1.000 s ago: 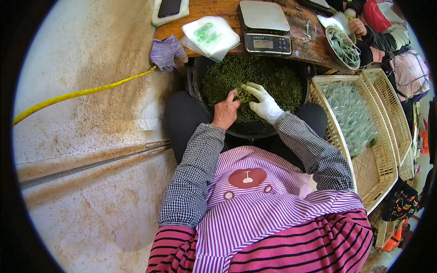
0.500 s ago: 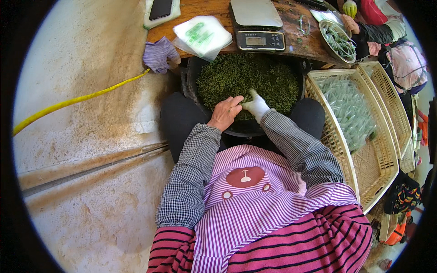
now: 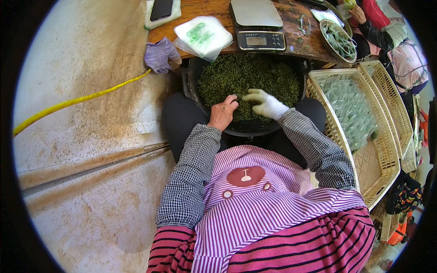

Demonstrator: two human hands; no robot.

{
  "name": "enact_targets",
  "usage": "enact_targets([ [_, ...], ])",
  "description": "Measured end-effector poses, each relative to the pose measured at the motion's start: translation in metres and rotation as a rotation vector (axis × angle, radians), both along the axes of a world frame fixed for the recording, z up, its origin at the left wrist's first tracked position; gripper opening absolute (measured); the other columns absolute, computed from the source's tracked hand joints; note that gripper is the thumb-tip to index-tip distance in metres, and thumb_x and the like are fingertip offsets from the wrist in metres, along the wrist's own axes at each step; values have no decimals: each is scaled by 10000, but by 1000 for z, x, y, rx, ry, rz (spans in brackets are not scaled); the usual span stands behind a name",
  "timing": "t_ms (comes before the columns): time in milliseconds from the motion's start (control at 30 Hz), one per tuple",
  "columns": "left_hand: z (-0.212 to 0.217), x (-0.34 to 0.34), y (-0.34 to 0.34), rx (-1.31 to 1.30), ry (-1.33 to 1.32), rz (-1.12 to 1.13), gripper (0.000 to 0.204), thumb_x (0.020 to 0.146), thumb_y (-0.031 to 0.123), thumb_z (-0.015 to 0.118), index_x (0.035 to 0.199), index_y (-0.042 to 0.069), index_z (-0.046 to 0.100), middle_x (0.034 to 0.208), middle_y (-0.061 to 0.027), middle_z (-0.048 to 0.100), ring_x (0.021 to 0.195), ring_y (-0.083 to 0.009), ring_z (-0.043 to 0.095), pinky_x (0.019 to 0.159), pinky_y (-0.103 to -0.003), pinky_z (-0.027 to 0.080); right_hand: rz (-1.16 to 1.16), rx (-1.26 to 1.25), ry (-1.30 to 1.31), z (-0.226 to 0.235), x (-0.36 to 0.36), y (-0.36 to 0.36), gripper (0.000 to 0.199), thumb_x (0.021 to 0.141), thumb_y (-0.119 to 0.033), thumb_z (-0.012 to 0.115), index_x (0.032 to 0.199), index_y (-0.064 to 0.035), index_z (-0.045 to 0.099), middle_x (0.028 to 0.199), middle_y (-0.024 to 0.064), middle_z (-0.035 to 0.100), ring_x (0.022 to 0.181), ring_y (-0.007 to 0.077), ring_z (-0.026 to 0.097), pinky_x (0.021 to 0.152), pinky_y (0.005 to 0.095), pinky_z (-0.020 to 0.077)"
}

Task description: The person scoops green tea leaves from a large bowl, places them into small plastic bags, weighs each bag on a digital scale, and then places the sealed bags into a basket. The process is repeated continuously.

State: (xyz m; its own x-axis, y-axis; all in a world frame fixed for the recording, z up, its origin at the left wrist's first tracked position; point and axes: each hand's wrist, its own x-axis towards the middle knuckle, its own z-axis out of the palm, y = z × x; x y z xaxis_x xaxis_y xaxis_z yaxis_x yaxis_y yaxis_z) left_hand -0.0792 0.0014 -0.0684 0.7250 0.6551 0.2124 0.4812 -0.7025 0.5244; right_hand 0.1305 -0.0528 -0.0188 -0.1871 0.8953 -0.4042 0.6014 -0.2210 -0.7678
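And the right hand (image 3: pixel 267 106) swings back out — half a second ago its white glove was up against the bare left hand (image 3: pixel 222 113), and now a slim gap shows between them! The gloved fingers are spread, a touch blurred, pointing across at the left. The left has its fingers curled in more than they were; whether they pinch anything, I cannot tell. Both are over the near part of the green heap (image 3: pixel 255 77) of tiny pieces, which fills the black tub (image 3: pixel 246 131) between the person's knees. My read: a break in the two-handed contact, with the handling itself still centred on the tub.

Just beyond, on the wooden table (image 3: pixel 200 8), the scale (image 3: pixel 257 25) sits with its pan bare, beside flat clear bags (image 3: pixel 203 35) with green print. Off to the right, filled packets (image 3: pixel 348 109) lie in a cream crate (image 3: pixel 331 123) — no visible change there. Farther up, a co-worker's hand (image 3: pixel 358 15) has lifted away from the bowl (image 3: pixel 354 59) of pale green strands.
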Motion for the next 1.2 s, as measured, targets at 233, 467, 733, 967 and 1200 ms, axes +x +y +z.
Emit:
enact_targets([
  [233,-7,-1,-7,36,37,-180,214,750,-26,559,937,78,555,1176,-66,552,772,-300,634,651,-391,528,136,-159,-540,-28,-48,23,605,759,-143,598,1342,-247,475,1471,154,300,1330,355,323,1041,439,342],
  [467,3,-3,-3,85,-40,-92,203,751,-28,569,928,71,561,1012,-83,539,748,-303,611,622,-387,519,-229,360,-233,-6,-22,-13,554,659,69,552,1149,-175,638,1400,200,401,1286,359,396,1037,365,370],
  [733,-6,-2,-7,66,35,-146,149,733,-24,570,841,72,536,885,-85,492,724,-304,597,601,-405,490,45,14,-742,-24,-66,11,463,800,-165,584,1261,-163,539,1458,105,312,1376,342,212,1063,614,206],
  [967,1,0,-1,79,-134,82,185,766,-45,574,923,52,577,1151,-96,596,831,-333,640,679,-395,546,-630,-77,-190,-38,-22,0,203,799,-72,585,991,-38,642,1031,173,641,923,297,626,797,342,504],
  [1200,9,5,2,147,-251,175,203,769,-38,579,953,48,584,1252,-85,559,966,-287,634,744,-375,555,-80,-205,-445,-111,-95,15,509,787,-409,631,1154,-58,597,1052,198,642,1006,346,604,860,433,474],
])
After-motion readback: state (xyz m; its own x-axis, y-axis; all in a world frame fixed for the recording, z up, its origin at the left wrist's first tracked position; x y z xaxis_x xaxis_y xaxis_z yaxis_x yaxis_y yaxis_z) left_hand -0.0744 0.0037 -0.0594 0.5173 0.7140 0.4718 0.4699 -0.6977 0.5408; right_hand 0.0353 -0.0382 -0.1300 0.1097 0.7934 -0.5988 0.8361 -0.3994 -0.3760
